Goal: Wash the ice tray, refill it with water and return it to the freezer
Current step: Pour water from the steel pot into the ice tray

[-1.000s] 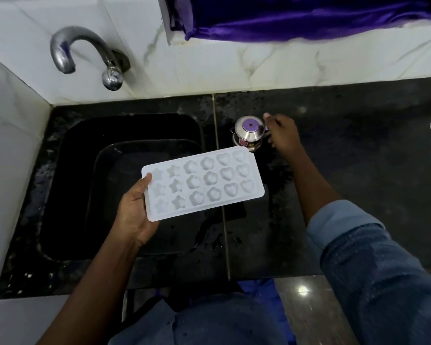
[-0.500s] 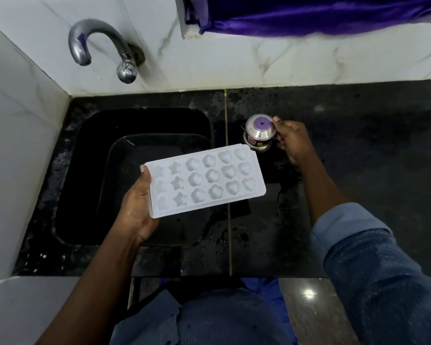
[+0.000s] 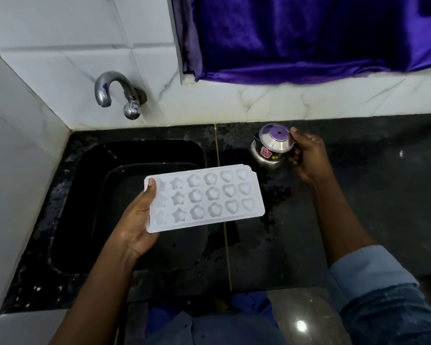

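A white ice tray (image 3: 209, 197) with star, flower and heart moulds is held level over the right side of the black sink (image 3: 85, 195). My left hand (image 3: 137, 220) grips its left end, thumb on top. To the right of the tray, my right hand (image 3: 306, 155) holds a small steel pot (image 3: 271, 145) with a purple-knobbed lid, fingers curled round its right side. The pot is tilted toward the sink, just above the black countertop (image 3: 371, 183).
A chrome tap (image 3: 115, 93) juts from the white tiled wall behind the sink. A purple curtain (image 3: 309, 38) hangs over the marble ledge at the back. The white wall closes in on the left. The counter near the sink is wet.
My right hand has closed round the steel pot and tipped it up off the counter. The tray stays in my left hand. The camera has tilted up.
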Demonstrator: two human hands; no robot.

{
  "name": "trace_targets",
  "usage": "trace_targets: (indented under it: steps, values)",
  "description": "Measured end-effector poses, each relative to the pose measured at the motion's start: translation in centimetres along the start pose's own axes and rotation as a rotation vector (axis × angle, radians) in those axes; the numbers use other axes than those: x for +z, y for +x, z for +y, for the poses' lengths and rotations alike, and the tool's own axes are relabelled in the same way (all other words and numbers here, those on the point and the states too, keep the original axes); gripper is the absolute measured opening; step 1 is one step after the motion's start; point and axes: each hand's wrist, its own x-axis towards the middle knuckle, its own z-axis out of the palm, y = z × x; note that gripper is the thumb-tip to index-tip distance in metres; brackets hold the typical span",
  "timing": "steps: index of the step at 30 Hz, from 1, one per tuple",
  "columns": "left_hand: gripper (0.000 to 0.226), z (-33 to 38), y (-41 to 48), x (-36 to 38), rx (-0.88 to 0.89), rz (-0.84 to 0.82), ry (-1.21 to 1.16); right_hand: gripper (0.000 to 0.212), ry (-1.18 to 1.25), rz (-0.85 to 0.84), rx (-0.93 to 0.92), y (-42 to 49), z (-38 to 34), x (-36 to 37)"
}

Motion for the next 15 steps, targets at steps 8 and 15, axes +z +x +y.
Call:
trace_targets:
  steps: [8, 15]
  values:
    - [0.051, 3.3, -2.8, 2.0, -0.037, -0.098, -0.119, 0.044, 0.036, 0.005, -0.067, -4.7, -8.9, 0.6]
    - [0.043, 4.1, -5.4, 4.2, 0.075, -0.081, -0.195, 0.032, -0.121, -0.122, -0.075, -6.6, -12.9, -0.3]
